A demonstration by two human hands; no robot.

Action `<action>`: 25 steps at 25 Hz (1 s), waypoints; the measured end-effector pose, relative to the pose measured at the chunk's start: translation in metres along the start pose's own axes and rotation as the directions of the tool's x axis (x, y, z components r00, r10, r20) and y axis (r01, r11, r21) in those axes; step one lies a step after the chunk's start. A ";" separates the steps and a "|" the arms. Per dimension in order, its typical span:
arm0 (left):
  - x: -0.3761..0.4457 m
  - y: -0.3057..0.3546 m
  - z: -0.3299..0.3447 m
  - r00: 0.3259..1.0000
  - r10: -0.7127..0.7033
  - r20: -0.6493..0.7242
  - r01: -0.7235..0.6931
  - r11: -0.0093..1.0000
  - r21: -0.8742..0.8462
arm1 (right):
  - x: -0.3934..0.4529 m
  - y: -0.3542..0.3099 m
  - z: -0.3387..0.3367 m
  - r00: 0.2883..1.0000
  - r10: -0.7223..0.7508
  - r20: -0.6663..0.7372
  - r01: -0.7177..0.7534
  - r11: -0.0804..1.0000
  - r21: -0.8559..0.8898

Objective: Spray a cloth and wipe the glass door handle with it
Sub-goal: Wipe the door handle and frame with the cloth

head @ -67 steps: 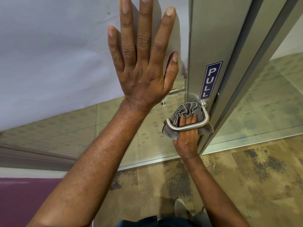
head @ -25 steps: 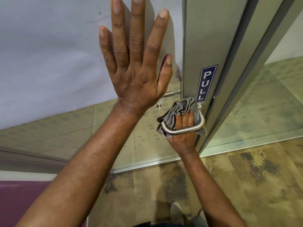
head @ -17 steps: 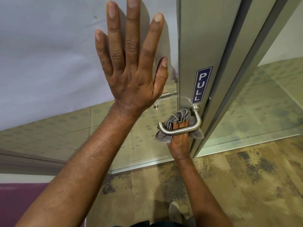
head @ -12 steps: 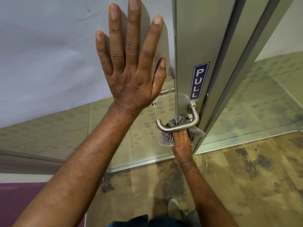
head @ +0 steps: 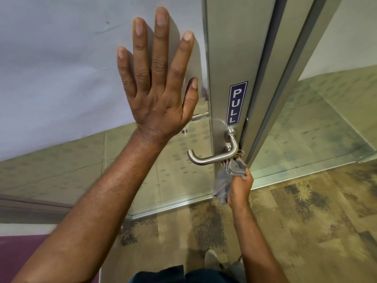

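Note:
A brushed steel lever handle (head: 212, 158) sticks out from the metal stile of the glass door (head: 230, 58), just under a blue PULL sign (head: 235, 104). My right hand (head: 239, 186) is below the handle's right bend, closed around a bunched grey cloth (head: 226, 178). The cloth's top edge touches the underside of the handle near the bend. My left hand (head: 157, 82) lies flat against the frosted glass panel (head: 61, 68) left of the stile, fingers spread and holding nothing.
A second door frame and clear glass pane (head: 316, 129) stand to the right. Patterned brown carpet (head: 306, 231) covers the floor below. My shoe (head: 212, 260) shows near the bottom edge. A purple surface (head: 18, 254) sits at bottom left.
My right hand has pulled the cloth out from behind the handle and dropped down to the right, leaving the lever bare. My left hand stays pressed on the glass.

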State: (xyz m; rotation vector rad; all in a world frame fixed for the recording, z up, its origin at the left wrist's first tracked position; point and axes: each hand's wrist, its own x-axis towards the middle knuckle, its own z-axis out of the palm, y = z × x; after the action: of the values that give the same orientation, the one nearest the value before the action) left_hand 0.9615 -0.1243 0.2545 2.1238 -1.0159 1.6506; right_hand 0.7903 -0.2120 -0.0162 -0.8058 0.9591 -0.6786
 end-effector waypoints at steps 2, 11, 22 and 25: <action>0.000 0.000 0.000 1.000 0.008 0.000 -0.008 1.000 -0.005 | 0.002 -0.018 -0.002 1.000 0.026 0.006 -0.027 0.996 0.090; 0.000 0.000 0.002 1.000 -0.007 -0.011 0.007 0.999 -0.031 | -0.011 -0.083 0.009 0.956 -0.222 0.190 0.166 0.948 0.271; -0.001 0.000 0.003 1.000 -0.008 -0.016 0.008 1.000 -0.024 | -0.012 -0.047 -0.005 0.888 -0.333 0.318 0.418 0.871 -0.258; -0.001 0.000 0.003 1.000 -0.004 -0.017 0.004 1.000 -0.011 | -0.014 -0.025 -0.002 0.917 -0.268 0.296 0.368 0.857 -0.360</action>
State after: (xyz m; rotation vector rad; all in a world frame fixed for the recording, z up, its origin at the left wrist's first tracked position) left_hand 0.9638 -0.1256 0.2528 2.1003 -1.0127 1.6546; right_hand 0.7792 -0.2142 0.0102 -1.4142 0.7612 -0.6547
